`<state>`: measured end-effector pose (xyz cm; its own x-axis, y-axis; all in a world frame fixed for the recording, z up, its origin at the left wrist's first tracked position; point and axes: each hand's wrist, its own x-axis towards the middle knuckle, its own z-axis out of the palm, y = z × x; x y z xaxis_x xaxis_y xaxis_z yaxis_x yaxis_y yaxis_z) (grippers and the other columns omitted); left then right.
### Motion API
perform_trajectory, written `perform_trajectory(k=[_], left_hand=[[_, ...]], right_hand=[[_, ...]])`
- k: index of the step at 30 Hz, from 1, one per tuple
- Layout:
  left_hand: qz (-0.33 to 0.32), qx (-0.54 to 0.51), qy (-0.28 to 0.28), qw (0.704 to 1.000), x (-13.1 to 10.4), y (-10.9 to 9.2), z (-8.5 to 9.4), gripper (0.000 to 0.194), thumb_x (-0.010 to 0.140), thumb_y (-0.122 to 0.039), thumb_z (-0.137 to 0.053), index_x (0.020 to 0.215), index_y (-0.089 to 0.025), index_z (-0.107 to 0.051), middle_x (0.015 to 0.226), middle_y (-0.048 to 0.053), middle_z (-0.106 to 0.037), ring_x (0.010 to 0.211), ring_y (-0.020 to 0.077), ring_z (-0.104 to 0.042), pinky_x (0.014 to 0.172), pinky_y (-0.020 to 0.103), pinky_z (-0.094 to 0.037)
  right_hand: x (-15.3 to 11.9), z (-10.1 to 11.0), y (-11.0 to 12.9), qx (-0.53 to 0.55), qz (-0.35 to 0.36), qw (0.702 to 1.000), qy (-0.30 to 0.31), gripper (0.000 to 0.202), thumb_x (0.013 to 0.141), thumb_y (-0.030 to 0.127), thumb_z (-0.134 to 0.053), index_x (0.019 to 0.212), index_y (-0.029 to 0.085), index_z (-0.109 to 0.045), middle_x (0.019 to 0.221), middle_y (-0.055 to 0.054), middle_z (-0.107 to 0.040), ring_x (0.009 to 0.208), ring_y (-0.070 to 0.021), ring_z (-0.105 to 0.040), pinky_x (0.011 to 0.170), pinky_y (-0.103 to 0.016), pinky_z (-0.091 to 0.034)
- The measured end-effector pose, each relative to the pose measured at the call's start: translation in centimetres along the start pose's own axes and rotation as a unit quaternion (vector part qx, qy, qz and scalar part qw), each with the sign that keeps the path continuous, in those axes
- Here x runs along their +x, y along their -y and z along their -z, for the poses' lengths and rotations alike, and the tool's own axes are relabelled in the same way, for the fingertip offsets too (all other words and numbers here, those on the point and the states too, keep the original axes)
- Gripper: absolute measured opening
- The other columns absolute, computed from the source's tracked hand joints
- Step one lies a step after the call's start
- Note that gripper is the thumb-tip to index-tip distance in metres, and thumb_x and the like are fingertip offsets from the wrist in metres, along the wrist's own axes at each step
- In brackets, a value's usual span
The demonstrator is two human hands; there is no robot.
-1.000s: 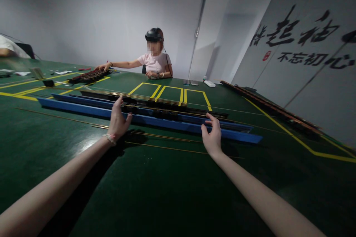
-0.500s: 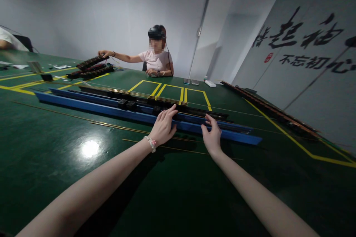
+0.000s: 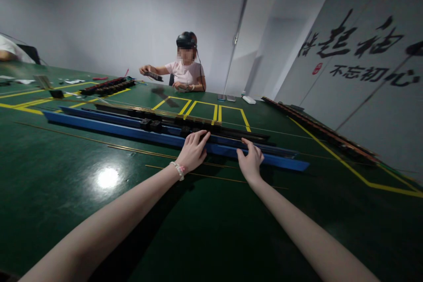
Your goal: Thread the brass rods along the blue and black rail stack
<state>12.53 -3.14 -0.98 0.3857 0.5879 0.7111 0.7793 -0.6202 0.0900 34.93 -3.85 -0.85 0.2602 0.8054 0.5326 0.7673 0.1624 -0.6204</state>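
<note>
A long blue channel (image 3: 109, 129) lies across the table in front of me, with dark strips along its inside. My left hand (image 3: 192, 152) rests at its near edge, fingers stretched out over the channel; no held object shows beneath them. To the right, my right hand (image 3: 251, 162) is at the same channel, thumb and index finger apart. Small black blocks (image 3: 150, 125) sit on the channel left of my left hand. Thin brass-coloured rods (image 3: 142, 150) lie on the table on the near side, partly passing under my left wrist.
Across the green table (image 3: 211, 238) sits a person (image 3: 187, 72) in a headset, one hand holding a dark strip (image 3: 153, 76). More dark strips (image 3: 109, 87) lie at the far left. Long brown-edged strips (image 3: 324, 130) line the right side. Phones (image 3: 226, 98) lie at the back.
My left fingers have come down slightly onto the channel; my right hand has shifted a little left. The person opposite has moved a dark strip rightward, off the far-left pile.
</note>
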Motion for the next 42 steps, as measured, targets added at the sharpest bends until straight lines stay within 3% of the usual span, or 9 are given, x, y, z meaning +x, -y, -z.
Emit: perform_trajectory(k=[9,19,33,42], left_hand=[[-0.015,-0.001,0.022,1.000,0.0,0.1,-0.2,0.069,0.080,-0.016,-0.045,0.147,-0.016,-0.026,0.141,0.012,-0.041,0.126,0.0273,-0.038,0.107,0.045,-0.030],[-0.014,0.022,0.052,0.998,-0.1,-0.1,-0.3,0.076,0.079,-0.014,-0.044,0.149,-0.015,-0.017,0.151,0.011,-0.030,0.133,0.0252,-0.031,0.108,0.041,-0.025],[-0.016,0.039,0.060,0.997,0.0,0.0,-0.4,0.075,0.079,-0.015,-0.044,0.150,-0.017,-0.018,0.153,0.008,-0.027,0.129,0.0278,-0.032,0.104,0.043,-0.029],[-0.001,0.025,0.053,0.998,0.1,-0.1,-0.5,0.070,0.080,-0.017,-0.046,0.146,-0.013,-0.026,0.150,0.013,-0.031,0.130,0.0281,-0.033,0.105,0.043,-0.030]], right_hand=[[0.0,0.0,-0.2,0.004,-0.006,1.000,-0.020,0.048,0.077,0.035,-0.047,0.123,0.023,-0.054,0.122,-0.009,-0.059,0.119,-0.0290,-0.042,0.101,-0.049,-0.025],[0.0,-0.2,-0.1,0.007,-0.010,1.000,-0.025,0.054,0.076,0.035,-0.047,0.128,0.023,-0.050,0.125,-0.011,-0.055,0.122,-0.0302,-0.038,0.102,-0.052,-0.024],[0.1,-0.5,-0.7,-0.001,-0.002,1.000,-0.026,0.056,0.075,0.037,-0.048,0.129,0.023,-0.049,0.129,-0.012,-0.053,0.123,-0.0318,-0.037,0.103,-0.053,-0.023],[0.3,-0.7,-0.9,-0.034,0.024,0.999,-0.007,0.049,0.078,0.037,-0.045,0.125,0.025,-0.055,0.116,-0.009,-0.060,0.118,-0.0286,-0.042,0.102,-0.052,-0.024]])
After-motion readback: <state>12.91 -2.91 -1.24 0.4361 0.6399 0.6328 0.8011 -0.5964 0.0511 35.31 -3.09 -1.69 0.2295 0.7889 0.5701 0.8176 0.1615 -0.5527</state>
